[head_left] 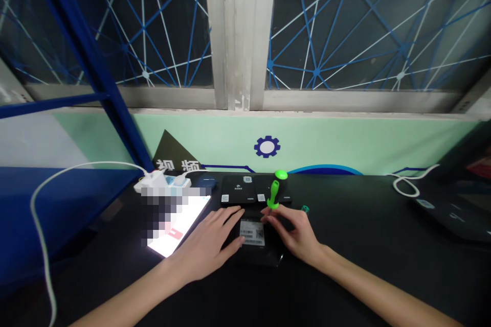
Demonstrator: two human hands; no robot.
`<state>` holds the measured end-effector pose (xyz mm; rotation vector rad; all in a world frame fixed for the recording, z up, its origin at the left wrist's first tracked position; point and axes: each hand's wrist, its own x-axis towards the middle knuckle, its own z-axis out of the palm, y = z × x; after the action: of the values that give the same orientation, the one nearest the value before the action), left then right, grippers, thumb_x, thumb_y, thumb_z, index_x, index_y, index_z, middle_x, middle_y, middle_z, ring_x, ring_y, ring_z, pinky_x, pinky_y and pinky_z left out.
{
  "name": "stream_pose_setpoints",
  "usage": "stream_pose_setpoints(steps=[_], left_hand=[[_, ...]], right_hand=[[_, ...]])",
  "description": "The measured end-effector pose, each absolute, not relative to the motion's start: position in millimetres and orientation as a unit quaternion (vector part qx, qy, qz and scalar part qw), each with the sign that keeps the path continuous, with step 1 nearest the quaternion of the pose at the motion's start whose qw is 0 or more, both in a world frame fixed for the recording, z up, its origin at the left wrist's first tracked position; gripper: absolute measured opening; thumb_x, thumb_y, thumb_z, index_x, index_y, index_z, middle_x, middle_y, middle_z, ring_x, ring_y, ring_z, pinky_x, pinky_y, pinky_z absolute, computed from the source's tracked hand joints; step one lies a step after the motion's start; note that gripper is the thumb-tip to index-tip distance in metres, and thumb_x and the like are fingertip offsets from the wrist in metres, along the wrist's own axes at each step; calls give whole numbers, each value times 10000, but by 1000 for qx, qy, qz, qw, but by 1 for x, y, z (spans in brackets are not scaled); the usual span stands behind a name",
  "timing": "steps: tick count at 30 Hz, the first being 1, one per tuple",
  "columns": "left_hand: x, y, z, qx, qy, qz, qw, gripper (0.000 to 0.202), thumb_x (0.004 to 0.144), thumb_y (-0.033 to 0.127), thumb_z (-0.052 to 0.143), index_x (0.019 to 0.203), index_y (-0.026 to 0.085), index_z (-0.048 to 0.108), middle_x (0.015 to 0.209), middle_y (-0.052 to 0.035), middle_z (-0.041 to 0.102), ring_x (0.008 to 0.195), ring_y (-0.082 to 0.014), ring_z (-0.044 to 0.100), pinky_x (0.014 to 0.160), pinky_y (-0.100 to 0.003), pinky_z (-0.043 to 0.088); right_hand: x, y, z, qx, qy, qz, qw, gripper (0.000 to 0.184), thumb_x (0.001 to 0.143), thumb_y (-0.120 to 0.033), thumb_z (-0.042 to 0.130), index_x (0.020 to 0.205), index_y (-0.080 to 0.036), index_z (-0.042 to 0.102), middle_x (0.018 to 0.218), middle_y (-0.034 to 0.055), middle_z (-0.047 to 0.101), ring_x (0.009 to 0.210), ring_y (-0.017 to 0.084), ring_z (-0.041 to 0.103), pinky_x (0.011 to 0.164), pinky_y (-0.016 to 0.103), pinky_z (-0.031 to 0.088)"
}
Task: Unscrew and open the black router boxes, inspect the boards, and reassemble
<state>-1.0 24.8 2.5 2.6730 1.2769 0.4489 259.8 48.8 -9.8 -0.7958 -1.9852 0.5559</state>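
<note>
A black box-shaped device with a white barcode label lies on the black table in front of me. My left hand is spread over its left side, thumb at the label's edge and fingers stretched toward the far left corner. Between the fingertips of my right hand is a screwdriver with a bright green handle, held upright over the device's far right part. Its tip is hidden by my fingers. A round green cap on a black part shows just behind the handle.
Two flat black boxes lie behind the device. A lit phone or tablet lies left, near a white power strip with plugs and a cable. A small green item, white cord and black device are to the right.
</note>
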Motion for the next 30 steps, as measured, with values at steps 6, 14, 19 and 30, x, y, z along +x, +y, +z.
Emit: stream_pose_setpoints(steps=[6,14,19,30], left_hand=[[-1,25,1,889,427,151,71,534,1061,508,385,1541,290,305,1541,-65,430,1387,-298,438,1123,-521,381],[-2,25,1,887,432,145,69,537,1061,515,382,1545,299,296,1547,-54,423,1391,-289,433,1133,-508,370],[-3,25,2,891,423,157,60,532,1062,513,381,1539,286,317,1523,-63,455,1369,-289,463,1114,-482,391],[-3,24,4,889,423,162,69,530,1058,527,377,1529,290,331,1512,-63,469,1338,-294,493,1081,-483,422]], right_hand=[[258,49,-11,-335,-792,206,466,96,968,-238,604,915,-200,674,905,38,762,756,158,722,728,225,558],[259,51,-12,-347,-788,223,458,113,978,-266,586,970,-194,674,867,40,739,733,161,695,712,241,545],[260,48,-7,-343,-783,221,470,133,991,-268,560,1000,-187,665,849,39,737,737,160,690,730,251,530],[275,44,20,-409,-745,198,489,397,1003,-337,471,631,-215,406,534,-56,393,486,104,354,517,245,316]])
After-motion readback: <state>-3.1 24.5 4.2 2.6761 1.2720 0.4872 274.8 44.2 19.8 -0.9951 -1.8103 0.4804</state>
